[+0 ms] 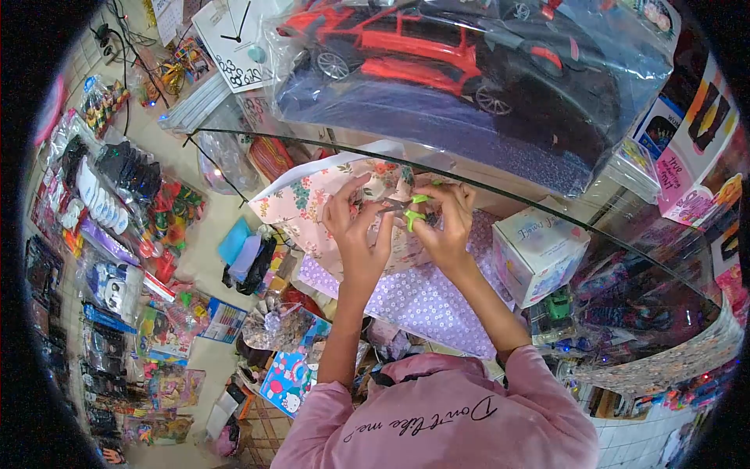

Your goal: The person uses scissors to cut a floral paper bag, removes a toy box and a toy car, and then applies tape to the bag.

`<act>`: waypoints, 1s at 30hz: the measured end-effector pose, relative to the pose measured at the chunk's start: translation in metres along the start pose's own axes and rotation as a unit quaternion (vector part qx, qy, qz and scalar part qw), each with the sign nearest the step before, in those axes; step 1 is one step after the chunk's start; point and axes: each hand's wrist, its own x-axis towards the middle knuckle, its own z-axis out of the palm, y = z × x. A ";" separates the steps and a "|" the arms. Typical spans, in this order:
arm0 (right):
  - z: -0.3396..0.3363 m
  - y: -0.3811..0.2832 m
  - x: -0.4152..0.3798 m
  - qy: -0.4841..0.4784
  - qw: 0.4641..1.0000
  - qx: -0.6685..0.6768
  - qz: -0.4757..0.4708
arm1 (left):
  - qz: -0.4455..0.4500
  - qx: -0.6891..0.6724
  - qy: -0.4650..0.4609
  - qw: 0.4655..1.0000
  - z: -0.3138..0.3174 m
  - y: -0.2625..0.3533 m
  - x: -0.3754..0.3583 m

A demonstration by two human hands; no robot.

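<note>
Scissors [411, 216] sit over the floral paper [293, 205], held by the right hand [450, 234], pointing across toward the nearby left hand [357, 238], whose bent fingers' hold I cannot tell.

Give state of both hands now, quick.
Left hand: fingers apart over the pale pink floral paper sheet; whether it grips cannot be told.
Right hand: closed, holding the scissors with lime-green looped handles.

bright; warped edges, black corners
</note>
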 end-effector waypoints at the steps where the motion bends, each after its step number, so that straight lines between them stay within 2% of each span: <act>1: 0.001 -0.002 0.000 0.004 1.000 0.001 0.007 | 0.000 0.003 0.000 1.000 0.000 0.000 0.000; 30: 0.014 0.008 -0.007 0.059 0.998 0.008 0.002 | 0.019 0.042 0.009 0.999 0.006 0.007 -0.001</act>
